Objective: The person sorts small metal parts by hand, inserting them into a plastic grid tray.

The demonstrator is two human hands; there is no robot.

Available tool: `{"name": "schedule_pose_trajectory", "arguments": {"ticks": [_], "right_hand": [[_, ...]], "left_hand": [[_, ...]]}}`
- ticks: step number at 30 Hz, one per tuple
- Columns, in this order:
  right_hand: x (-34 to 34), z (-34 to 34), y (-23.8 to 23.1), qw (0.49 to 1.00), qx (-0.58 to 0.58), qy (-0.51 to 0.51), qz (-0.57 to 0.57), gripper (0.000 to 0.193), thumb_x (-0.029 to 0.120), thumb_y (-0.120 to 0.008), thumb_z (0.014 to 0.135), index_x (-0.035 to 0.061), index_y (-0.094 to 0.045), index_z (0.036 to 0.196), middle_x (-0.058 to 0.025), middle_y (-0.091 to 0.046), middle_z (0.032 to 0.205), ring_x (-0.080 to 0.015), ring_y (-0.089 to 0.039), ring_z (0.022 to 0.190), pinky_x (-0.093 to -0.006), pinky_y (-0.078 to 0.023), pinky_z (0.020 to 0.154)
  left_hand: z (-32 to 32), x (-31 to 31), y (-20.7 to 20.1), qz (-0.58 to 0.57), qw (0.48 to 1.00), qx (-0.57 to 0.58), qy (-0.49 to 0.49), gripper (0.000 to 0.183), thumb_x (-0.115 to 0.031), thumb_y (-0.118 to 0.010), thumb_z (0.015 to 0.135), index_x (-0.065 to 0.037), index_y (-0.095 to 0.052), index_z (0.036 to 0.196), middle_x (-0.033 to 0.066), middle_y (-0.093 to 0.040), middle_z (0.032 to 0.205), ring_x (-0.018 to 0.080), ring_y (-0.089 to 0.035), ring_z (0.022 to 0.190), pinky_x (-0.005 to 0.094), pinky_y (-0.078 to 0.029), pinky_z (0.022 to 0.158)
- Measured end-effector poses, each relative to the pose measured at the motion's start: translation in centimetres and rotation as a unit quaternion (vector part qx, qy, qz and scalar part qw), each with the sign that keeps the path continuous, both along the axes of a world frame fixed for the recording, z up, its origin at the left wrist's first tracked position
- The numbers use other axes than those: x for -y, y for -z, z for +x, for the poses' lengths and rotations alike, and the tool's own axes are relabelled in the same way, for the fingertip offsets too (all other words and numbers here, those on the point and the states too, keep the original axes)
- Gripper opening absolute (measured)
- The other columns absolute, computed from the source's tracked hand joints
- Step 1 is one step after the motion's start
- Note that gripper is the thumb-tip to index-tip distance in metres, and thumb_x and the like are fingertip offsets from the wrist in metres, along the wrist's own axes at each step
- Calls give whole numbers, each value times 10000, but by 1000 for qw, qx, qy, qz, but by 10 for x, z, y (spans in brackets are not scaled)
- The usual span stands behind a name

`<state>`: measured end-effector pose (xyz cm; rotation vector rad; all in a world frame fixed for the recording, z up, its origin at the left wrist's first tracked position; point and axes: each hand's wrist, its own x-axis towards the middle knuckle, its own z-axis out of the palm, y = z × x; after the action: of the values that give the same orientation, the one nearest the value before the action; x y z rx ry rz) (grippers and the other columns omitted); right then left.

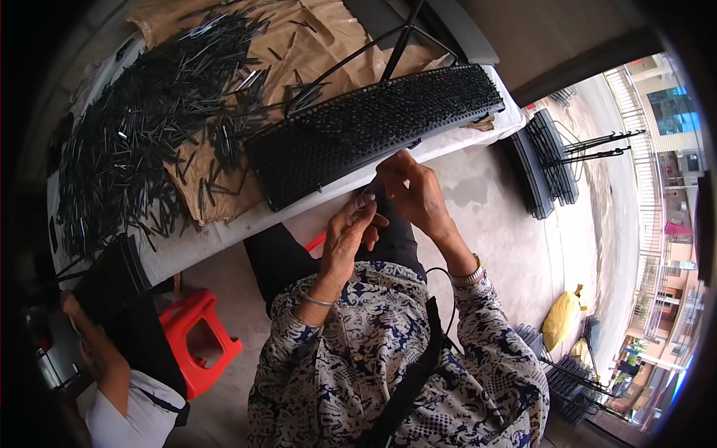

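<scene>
In front of my lap, my left hand is closed with its fingertips together, and a thin black strip shows at them. Close by on the right, my right hand has its fingers bent into a pinch; what lies between them is hidden. Just beyond both hands, a long black perforated panel rests along the table's near edge. Small black tips stand up densely over its right part, while bare holes show at its left end. A big heap of thin black strips covers the left of the table.
Brown paper lies under the strips on the white-covered table. A black metal stand rises behind the panel. At left, a co-worker sits near a red stool. Stacked black panels and a yellow sack are at right.
</scene>
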<state>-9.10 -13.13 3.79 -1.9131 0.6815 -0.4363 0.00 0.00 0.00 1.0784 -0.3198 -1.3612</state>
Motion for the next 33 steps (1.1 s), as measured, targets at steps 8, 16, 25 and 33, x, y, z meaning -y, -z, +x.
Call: {"name": "schedule_pose_trajectory", "arguments": {"ticks": [8,16,25,33], "right_hand": [[12,42,13,944,101,134,-285,75,1,-580,865,37,-576,930,-85,-601,746,-186,-592,614,-291,-470,548],[18,55,36,925,31,98,-365,89,16,-621,826,57,-585,896,-89,-587,767,-268,-601,658,-344,-480,572],[8,59,25,911,-14,94,-402,66,58,-648,798,84,-615,849,-62,-535,805,-259,-577,718,-361,-470,614],[-2,58,22,919,-11,111,-377,77,40,-657,801,83,-629,858,-71,-557,833,-256,-587,704,-349,-468,603]], "left_hand": [[4,-7,5,10,1000,-12,-15,361,-340,-505,963,-16,-614,1077,61,-655,763,42,-488,537,192,-372,464],[13,-10,0,27,999,-26,-18,344,-309,-498,971,-13,-613,1103,52,-645,772,36,-505,572,178,-386,498],[33,-36,-13,27,999,22,-18,359,-334,-492,971,-15,-635,1047,21,-617,716,33,-502,552,160,-362,467],[74,-74,-7,44,989,45,-133,404,-383,-516,950,-1,-636,1003,15,-578,635,56,-488,508,194,-356,446]]}}
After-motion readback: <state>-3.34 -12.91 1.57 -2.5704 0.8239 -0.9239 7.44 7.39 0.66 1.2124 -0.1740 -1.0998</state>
